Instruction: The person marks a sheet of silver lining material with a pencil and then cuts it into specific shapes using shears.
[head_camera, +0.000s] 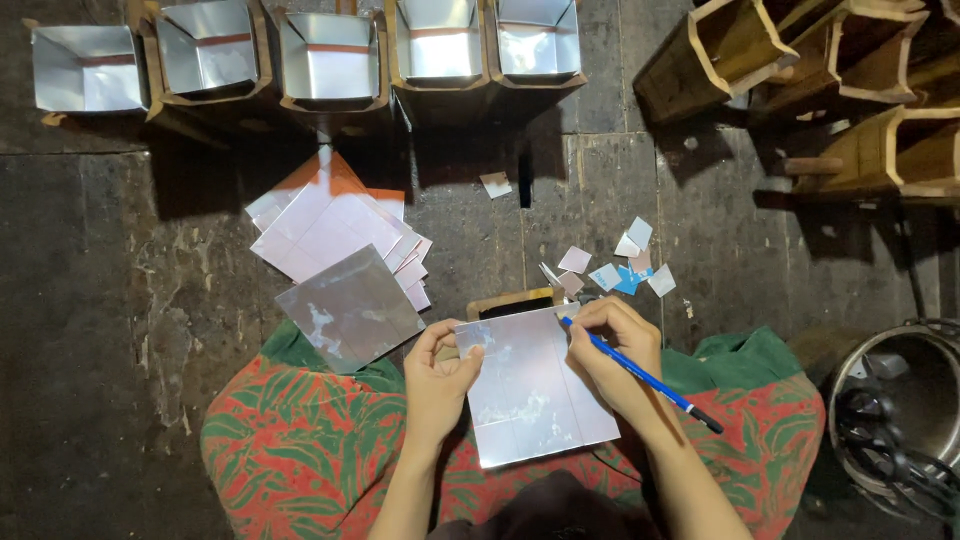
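a shiny silver sheet (530, 395) is held over the lap, above a small wooden board (515, 302). its left edge is pinched by the fingers of the left hand (438, 375). a blue pencil (640, 375) is gripped in the closed fingers of the right hand (615, 350), tip on the sheet's top edge. a stack of sheets (340, 240) lies on the floor (120, 280) just beside.

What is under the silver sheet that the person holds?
A brown rectangular wooden block shows beyond the square silver foil sheet's top edge; the rest is covered. Red-green patterned cloth lies below.
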